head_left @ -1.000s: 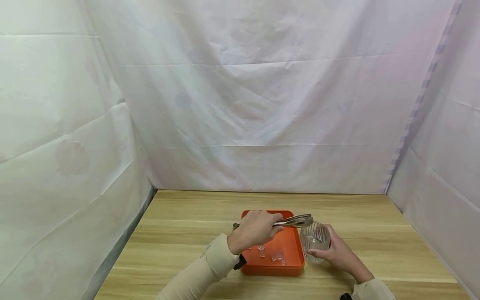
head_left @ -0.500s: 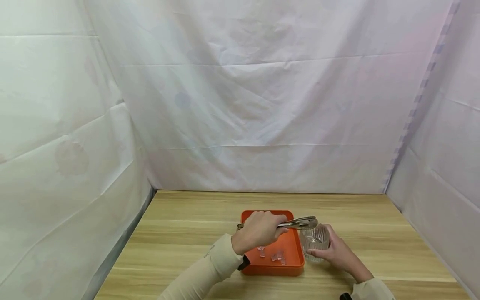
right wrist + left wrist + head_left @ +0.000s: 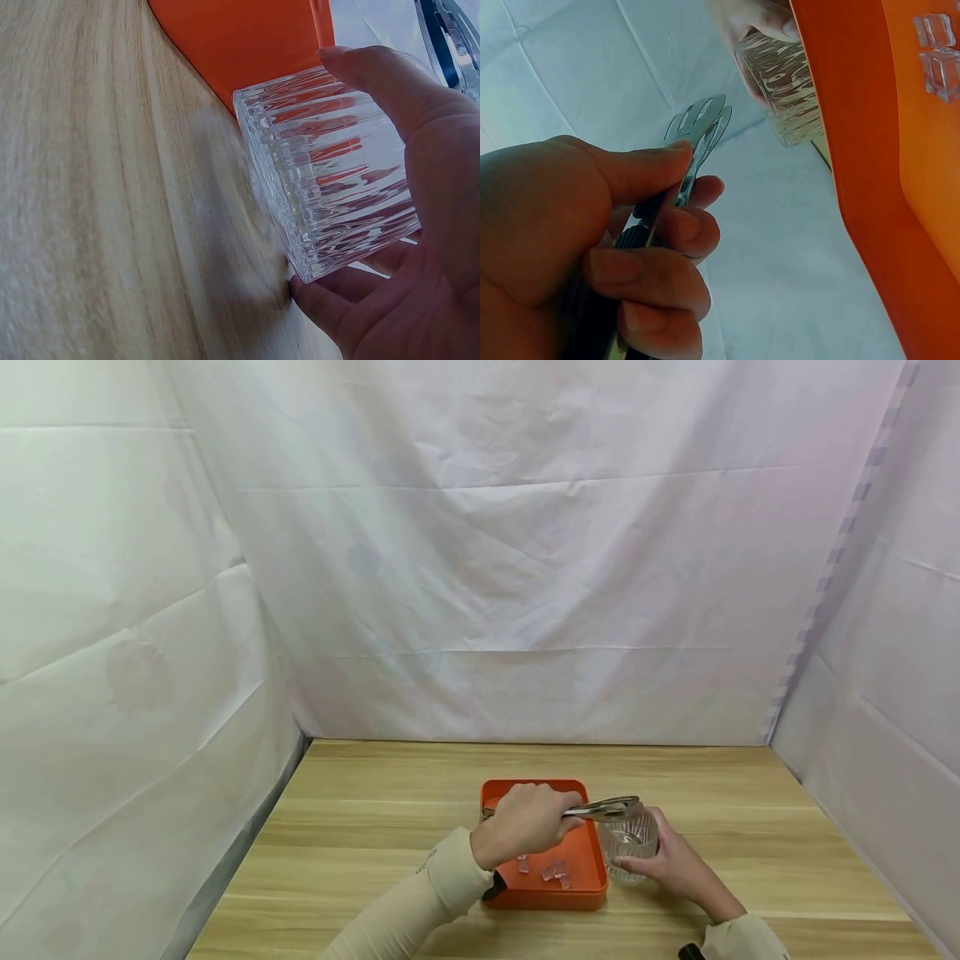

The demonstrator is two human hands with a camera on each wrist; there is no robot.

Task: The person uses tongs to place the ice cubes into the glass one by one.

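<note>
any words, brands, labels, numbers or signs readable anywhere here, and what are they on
None can be read.
Left sleeve: a small dark mark near the cuff, perhaps lettering, too small and blurred to read.
Tongs, glass and orange tray: no lettering visible.

No text can be read; small dark lettering [image 3: 426, 862] on the left sleeve [image 3: 411, 899] is too tiny to make out.

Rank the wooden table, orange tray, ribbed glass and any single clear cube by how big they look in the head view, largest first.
1. Wooden table
2. Orange tray, partly hidden by a hand
3. Ribbed glass
4. Single clear cube
</note>
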